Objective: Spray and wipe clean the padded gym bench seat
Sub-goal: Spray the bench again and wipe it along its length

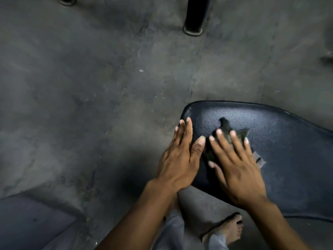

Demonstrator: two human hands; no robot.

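Note:
The padded bench seat (pixel 281 141) is dark blue vinyl with a rounded end, filling the lower right. A dark cloth (pixel 225 129) lies flat on it near that end. My right hand (pixel 237 165) presses down on the cloth with fingers spread, and the cloth shows between and beyond the fingers. My left hand (pixel 180 156) rests flat with fingers straight on the seat's left edge, right beside the cloth and holding nothing. A small torn patch (pixel 259 160) in the vinyl shows just right of my right hand. No spray bottle is in view.
Grey rubber floor (pixel 90 87) with jigsaw seams surrounds the bench. A black machine post (pixel 195 15) stands at the top, another foot (pixel 67 0) at top left. My sandalled foot (pixel 228 230) is below the seat. A bluish-grey mat (pixel 27 224) lies bottom left.

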